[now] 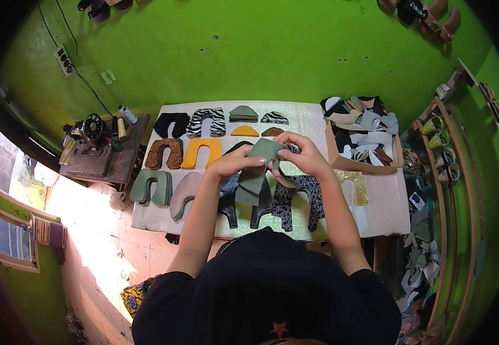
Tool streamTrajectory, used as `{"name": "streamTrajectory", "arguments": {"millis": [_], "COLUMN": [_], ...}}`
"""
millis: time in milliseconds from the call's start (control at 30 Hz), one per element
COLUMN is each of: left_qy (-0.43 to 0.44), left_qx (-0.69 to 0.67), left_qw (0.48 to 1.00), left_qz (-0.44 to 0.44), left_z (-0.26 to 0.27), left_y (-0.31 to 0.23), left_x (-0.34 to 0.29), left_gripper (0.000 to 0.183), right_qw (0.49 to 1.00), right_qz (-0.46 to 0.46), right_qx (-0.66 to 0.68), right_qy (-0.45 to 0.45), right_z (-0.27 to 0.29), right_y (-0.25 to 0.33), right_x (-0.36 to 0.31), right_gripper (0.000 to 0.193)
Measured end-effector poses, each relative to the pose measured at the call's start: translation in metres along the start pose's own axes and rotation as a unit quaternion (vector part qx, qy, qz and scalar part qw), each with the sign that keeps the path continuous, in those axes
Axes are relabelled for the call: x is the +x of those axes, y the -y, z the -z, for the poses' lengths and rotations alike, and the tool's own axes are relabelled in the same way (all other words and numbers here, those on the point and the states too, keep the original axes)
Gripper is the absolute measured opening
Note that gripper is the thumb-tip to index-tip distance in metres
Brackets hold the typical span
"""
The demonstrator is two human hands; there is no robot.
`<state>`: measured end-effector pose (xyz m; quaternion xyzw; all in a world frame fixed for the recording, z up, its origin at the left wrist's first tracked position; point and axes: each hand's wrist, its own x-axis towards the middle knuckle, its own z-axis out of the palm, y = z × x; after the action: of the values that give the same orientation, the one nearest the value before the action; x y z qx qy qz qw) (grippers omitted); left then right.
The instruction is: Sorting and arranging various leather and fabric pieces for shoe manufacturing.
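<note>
My left hand (235, 162) grips a grey-green sheet of leather-like material (253, 183) above the middle of the table, thumb on top. On the sheet's right side, my right hand (302, 156) pinches its edge. Below the right fingers a narrow curled strip (284, 179) hangs; whether it is still joined to the sheet I cannot tell. Under my hands lie black U-shaped pieces (228, 201) and black-and-grey patterned U-shaped pieces (299, 201), partly covered. Farther left are stacks of grey-green (151, 187), mustard (202, 152), leopard-print (164, 153) and zebra-print (206, 122) U-shaped pieces.
A cardboard box (370, 168) heaped with offcuts stands at the table's right. Half-round pieces (243, 114) lie at the back. A sewing machine (92, 127) sits on a small table at left. Wooden racks (448, 224) and floor scraps (419, 264) are at right.
</note>
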<state>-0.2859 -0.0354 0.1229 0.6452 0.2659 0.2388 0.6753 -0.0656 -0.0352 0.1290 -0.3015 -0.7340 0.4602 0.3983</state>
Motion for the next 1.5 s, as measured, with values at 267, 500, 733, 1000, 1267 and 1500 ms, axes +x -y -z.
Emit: {"name": "streamTrajectory", "arguments": {"millis": [267, 500, 733, 1000, 1267, 1500], "left_qy": [-0.053, -0.057, 0.066, 0.001, 0.035, 0.003], "left_qx": [-0.137, -0.047, -0.219, -0.087, -0.127, -0.110], "left_qw": [0.988, 0.997, 0.971, 0.992, 0.987, 0.994], "left_qz": [-0.045, -0.022, -0.073, -0.088, -0.089, -0.024], "left_z": [0.011, -0.001, -0.009, -0.011, -0.019, -0.017], "left_y": [0.019, 0.005, 0.012, 0.017, 0.003, -0.007], "left_x": [0.004, 0.008, 0.011, 0.011, 0.009, 0.003], "left_gripper": [0.034, 0.024, 0.045, 0.054, 0.056, 0.050], "right_qw": [0.997, 0.985, 0.977, 0.982, 0.982, 0.997], "right_qz": [-0.069, -0.018, 0.058, 0.001, 0.054, -0.023], "right_qx": [-0.009, 0.025, -0.178, -0.187, -0.180, -0.066], "right_qy": [0.019, 0.172, 0.104, 0.036, 0.025, 0.019], "right_z": [0.015, 0.001, -0.013, -0.011, -0.011, -0.004], "right_y": [0.047, 0.066, 0.056, 0.043, 0.034, 0.028], "right_x": [0.001, -0.006, 0.002, -0.002, -0.006, -0.014], "right_gripper": [0.014, 0.015, 0.017, 0.016, 0.020, 0.052]}}
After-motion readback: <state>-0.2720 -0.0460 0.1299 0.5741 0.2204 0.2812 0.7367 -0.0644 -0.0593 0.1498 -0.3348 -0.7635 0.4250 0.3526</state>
